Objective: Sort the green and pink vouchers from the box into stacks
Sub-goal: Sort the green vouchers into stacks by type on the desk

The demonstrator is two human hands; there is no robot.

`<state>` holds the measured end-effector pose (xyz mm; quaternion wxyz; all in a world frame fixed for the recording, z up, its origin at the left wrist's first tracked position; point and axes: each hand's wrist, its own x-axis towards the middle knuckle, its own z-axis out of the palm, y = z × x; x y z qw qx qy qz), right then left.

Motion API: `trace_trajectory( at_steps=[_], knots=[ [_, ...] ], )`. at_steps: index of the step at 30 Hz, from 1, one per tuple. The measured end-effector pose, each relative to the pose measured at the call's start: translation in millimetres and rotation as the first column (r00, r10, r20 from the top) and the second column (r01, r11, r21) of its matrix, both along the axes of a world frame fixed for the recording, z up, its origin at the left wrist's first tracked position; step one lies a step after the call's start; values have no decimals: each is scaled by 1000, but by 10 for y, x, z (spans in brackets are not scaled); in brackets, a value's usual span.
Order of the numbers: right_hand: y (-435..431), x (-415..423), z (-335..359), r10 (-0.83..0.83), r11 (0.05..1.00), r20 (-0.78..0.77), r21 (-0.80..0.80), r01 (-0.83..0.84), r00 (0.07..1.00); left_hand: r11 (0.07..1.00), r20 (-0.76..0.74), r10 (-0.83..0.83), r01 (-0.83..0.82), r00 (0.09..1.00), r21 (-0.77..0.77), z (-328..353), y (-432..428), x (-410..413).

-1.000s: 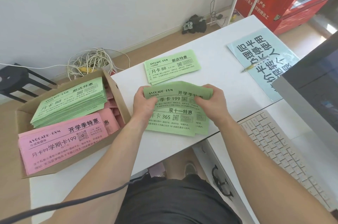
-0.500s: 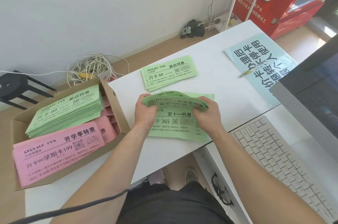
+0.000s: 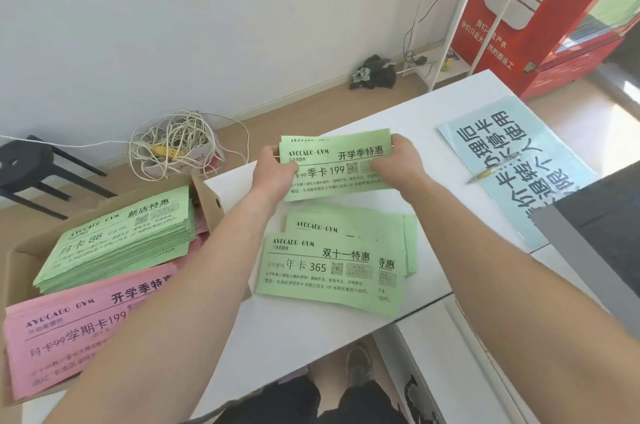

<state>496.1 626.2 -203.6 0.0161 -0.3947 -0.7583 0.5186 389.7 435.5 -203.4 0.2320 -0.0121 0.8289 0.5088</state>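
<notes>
Left hand (image 3: 273, 170) and right hand (image 3: 398, 163) each pinch one short end of the held green voucher (image 3: 336, 165), thumbs on the printed face and the remaining fingers curled round the ends. We note that the paper is spread flat, printed side up, over the far part of the white bench (image 3: 311, 337); we cannot tell whether one sheet or several are in the grip. Its face is pale green with black print: a brand line at upper left, a heading at upper right, a large "199" and a small QR code. A corner of the far green stack (image 3: 294, 139) shows just behind its top-left edge. The near green stack (image 3: 329, 271), loosely fanned and marked "365", lies on the bench between our forearms. The cardboard box (image 3: 207, 205) sits at the left bench edge; inside we find a green pile (image 3: 117, 240) toward the back and a pink pile (image 3: 76, 330) toward the front.
</notes>
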Motion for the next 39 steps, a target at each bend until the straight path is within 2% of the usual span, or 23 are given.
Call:
trace_trajectory(
  at_steps=[5, 8, 11, 13, 15, 18, 20, 23, 25, 29, 33, 39],
  knots=[
    [112, -451, -248, 23, 997, 98, 67, -30, 995, 994, -16, 7, -9, 1000, -108, -340, 118, -249],
    [132, -529, -369, 37, 994, 130, 101, -50, 991, 975, -39, -26, 16, 999, -224, -459, 104, -321],
    [125, -356, -415, 19, 970, 177, 235, -61, 984, 941, -128, -33, -12, 991, -339, -436, -47, -257],
    [59, -48, -399, 3, 960, 179, 276, -53, 984, 940, -168, -67, 6, 983, -341, -364, -220, -53],
    [-55, 334, -370, 45, 966, 178, 245, -88, 983, 933, -136, -120, 65, 983, -355, -315, -402, 236],
    [-270, 785, -308, 214, 943, 313, 182, -279, 925, 905, -5, -133, 119, 991, -409, -323, -596, 630],
    [-381, 922, -301, 302, 905, 398, 165, -391, 866, 859, 63, -182, 190, 981, -476, -355, -646, 814],
    [-454, 1014, -342, 336, 875, 435, 185, -448, 835, 788, 93, -243, 252, 966, -561, -361, -672, 968],
    [-464, 1055, -383, 339, 862, 446, 205, -463, 828, 797, 92, -229, 241, 969, -554, -361, -681, 999],
    [-480, 1098, -423, 357, 809, 480, 270, -522, 802, 880, 27, -233, 223, 972, -420, -358, -613, 1071],
    [-427, 1028, -367, 364, 766, 520, 304, -566, 773, 901, -11, -249, 227, 968, -370, -354, -517, 1120],
    [-356, 876, -306, 390, 692, 628, 283, -664, 674, 939, 132, -155, 188, 979, -287, -278, -611, 949]
  ],
)
